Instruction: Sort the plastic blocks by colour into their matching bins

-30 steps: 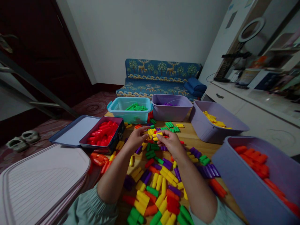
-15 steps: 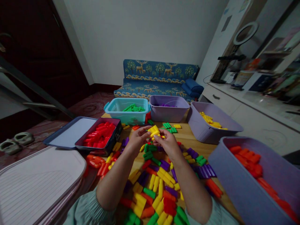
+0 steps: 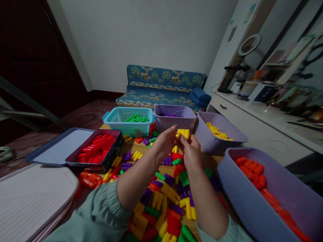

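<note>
A small yellow toy-block cluster [image 3: 183, 133] is held above the table, just in front of the yellow bin. My right hand [image 3: 192, 149] grips it from below and the right, thumb against its near side. Close by its left edge is my left hand [image 3: 165, 142], with fingers stretched out; whether their tips touch the cluster is hard to see. Beneath my forearms, loose yellow, green, purple, red and orange toy blocks [image 3: 174, 193] cover much of the wooden table [image 3: 199, 226].
Around the table's edge stand a turquoise bin [image 3: 128, 127] of green blocks, a purple bin [image 3: 174, 122] of purple pieces, a lilac bin [image 3: 209, 144] of yellow blocks, a larger bin [image 3: 242, 198] of orange-red blocks, and an open case [image 3: 108, 164] of red blocks.
Both hands and the yellow cluster have moved right, towards the bin of yellow blocks. My left hand's fingers have come away from their earlier grip. The camera view has shifted.
</note>
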Demonstrator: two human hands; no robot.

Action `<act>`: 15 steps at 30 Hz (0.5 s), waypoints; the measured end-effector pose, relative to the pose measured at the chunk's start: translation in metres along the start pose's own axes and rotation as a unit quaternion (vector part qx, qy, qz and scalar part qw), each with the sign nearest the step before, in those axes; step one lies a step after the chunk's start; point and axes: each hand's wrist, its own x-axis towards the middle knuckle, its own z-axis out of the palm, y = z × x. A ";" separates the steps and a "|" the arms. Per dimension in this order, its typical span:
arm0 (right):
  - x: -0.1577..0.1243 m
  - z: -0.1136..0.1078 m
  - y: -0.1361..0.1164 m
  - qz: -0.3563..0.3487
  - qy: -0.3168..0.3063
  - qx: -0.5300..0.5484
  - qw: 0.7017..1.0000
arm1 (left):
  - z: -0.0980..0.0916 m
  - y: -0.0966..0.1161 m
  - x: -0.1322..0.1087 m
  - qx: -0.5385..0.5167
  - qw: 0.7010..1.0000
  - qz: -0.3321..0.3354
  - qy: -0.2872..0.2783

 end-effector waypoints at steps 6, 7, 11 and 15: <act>0.063 -0.016 -0.050 -0.063 0.215 0.159 0.962 | 0.094 -0.014 0.068 0.019 0.993 -0.058 -0.097; 0.072 -0.018 -0.059 -0.050 0.231 0.184 0.954 | 0.102 -0.017 0.076 0.013 0.994 -0.056 -0.098; 0.081 -0.021 -0.075 0.062 0.184 0.237 0.952 | 0.094 -0.025 0.083 -0.002 0.995 -0.023 -0.093; 0.052 -0.021 -0.054 0.121 0.104 0.151 0.976 | 0.039 -0.020 0.059 0.076 0.992 0.029 -0.099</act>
